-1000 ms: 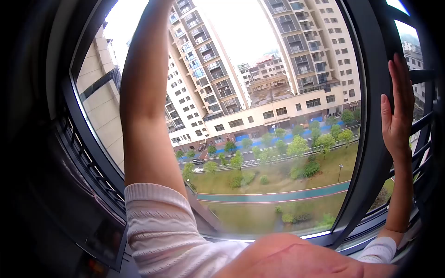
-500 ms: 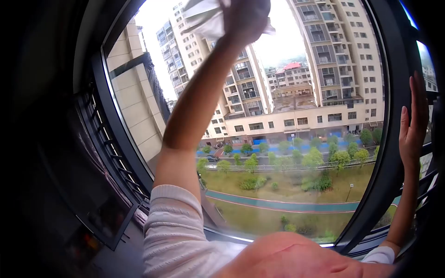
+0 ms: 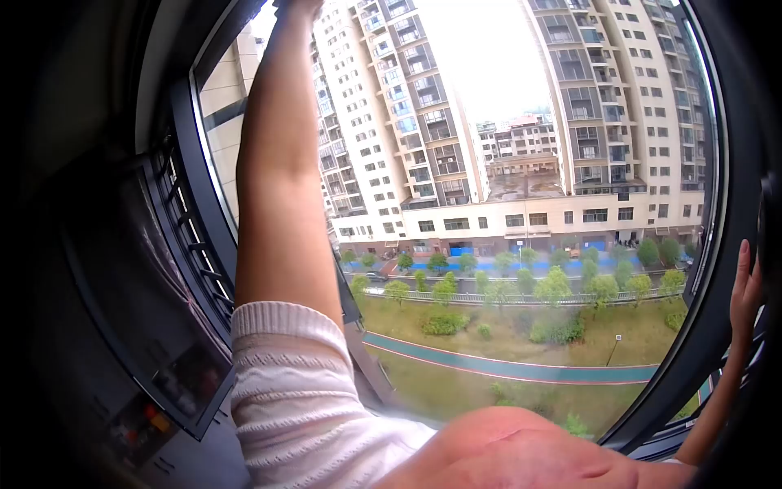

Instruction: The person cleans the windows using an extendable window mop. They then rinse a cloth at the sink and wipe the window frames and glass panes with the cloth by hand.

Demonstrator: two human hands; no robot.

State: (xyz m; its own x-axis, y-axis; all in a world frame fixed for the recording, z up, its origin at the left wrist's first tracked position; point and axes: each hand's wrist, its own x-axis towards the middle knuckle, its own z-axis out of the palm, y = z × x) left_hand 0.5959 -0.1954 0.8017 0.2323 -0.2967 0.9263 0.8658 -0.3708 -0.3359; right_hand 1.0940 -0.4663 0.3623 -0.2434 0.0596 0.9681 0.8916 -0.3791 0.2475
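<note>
My left arm, in a white knit sleeve [image 3: 285,350], reaches up in front of a large window pane [image 3: 489,342]. Only a bit of my left hand [image 3: 305,6] shows at the top edge, near the upper left of the window. Its fingers and anything in them are cut off. At the far right, my right hand [image 3: 745,289] is upright beside the dark window frame [image 3: 707,326], fingers stretched out. It appears to rest against the frame, though dark edges hide part of it.
Dark railing bars [image 3: 191,220] run along the left side of the window. Lower left, a cabinet [image 3: 191,456] stands in shadow. Beyond the glass are tall buildings [image 3: 444,106], trees, grass and a green path [image 3: 489,363].
My left hand has moved up and left, nearly out of view; the white cloth it held no longer shows. The view has shifted, and my right hand appears lower and farther right.
</note>
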